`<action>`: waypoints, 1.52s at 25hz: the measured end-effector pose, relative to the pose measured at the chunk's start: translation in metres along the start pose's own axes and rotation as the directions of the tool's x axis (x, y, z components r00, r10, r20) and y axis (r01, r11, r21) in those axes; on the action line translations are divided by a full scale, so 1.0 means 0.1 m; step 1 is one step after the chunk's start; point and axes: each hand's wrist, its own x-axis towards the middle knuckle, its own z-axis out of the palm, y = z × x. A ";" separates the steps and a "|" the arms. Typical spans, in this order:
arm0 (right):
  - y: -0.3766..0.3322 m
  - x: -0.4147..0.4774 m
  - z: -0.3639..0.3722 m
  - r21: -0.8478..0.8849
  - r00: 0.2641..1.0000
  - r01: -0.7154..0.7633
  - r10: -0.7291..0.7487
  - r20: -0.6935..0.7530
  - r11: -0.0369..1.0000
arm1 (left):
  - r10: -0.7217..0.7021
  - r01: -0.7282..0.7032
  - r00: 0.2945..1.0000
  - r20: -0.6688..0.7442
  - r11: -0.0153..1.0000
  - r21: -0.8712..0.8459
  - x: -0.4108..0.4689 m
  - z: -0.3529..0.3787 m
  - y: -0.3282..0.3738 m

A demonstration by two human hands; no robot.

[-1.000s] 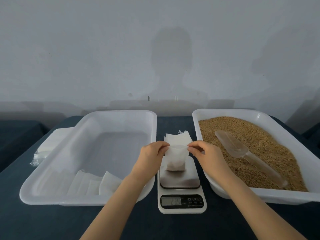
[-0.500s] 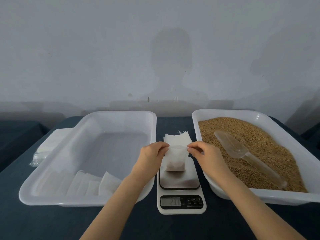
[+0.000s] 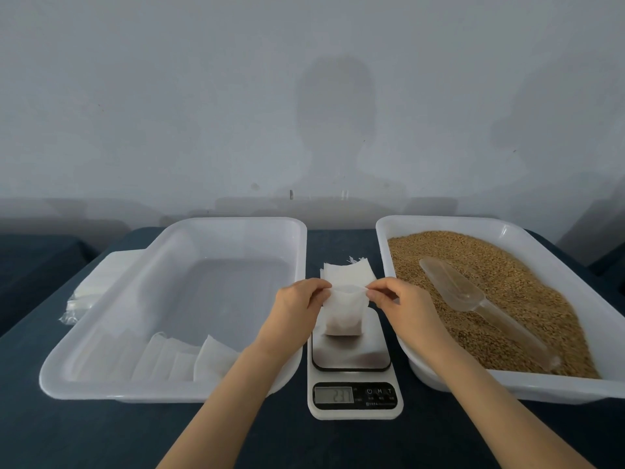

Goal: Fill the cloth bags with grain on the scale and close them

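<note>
A small white bag [image 3: 343, 314] stands on the scale [image 3: 353, 374] at the table's middle, grain showing dark through its lower half, with the left hand [image 3: 294, 311] pinching its top edge at nine o'clock and the right hand [image 3: 402, 308] pinching it at three. At twelve o'clock behind the scale lies a stack of empty bags [image 3: 348, 270]; the tray [image 3: 389, 228] at three o'clock holds grain [image 3: 527, 299] and a clear scoop [image 3: 473, 302] lying on it. At nine o'clock a second tray [image 3: 233, 223] has folded bags [image 3: 189, 360] along its near wall.
</note>
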 end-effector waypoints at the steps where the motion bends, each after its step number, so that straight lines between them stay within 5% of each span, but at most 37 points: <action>1: 0.00 0.00 0.00 -0.002 1.000 0.002 -0.002 0.000 1.000 | 0.002 -0.002 1.000 -0.004 1.000 0.000 0.00 0.00 0.00; 11: -0.04 0.01 0.00 0.031 0.999 0.037 -0.037 -0.013 0.999 | -0.092 0.092 0.996 -0.004 0.994 -0.059 -0.02 -0.01 0.06; 17: -0.32 0.00 -0.11 0.057 0.980 0.197 -0.197 -0.002 0.979 | -0.096 0.129 0.975 0.199 0.978 -0.162 0.00 -0.12 0.24; 23: -0.65 -0.10 -0.28 0.098 0.966 0.258 -0.255 -0.045 0.961 | -0.081 0.074 0.996 -0.028 0.979 -0.191 -0.01 -0.37 0.45; 28: -0.56 -0.49 -0.39 0.078 0.967 0.242 -0.234 -0.100 0.967 | -0.346 0.280 0.900 -0.264 0.925 -0.258 -0.16 -0.85 0.22; 32: -0.35 -0.98 -0.40 -0.008 0.934 0.300 -0.296 -0.202 0.954 | -0.539 0.529 0.822 -0.182 0.842 -0.106 -0.38 -0.97 -0.11; 38: 0.11 -1.49 0.07 -0.273 0.989 0.071 -0.033 0.143 0.959 | -0.644 0.574 0.756 0.119 0.739 0.354 -0.56 -0.78 -0.40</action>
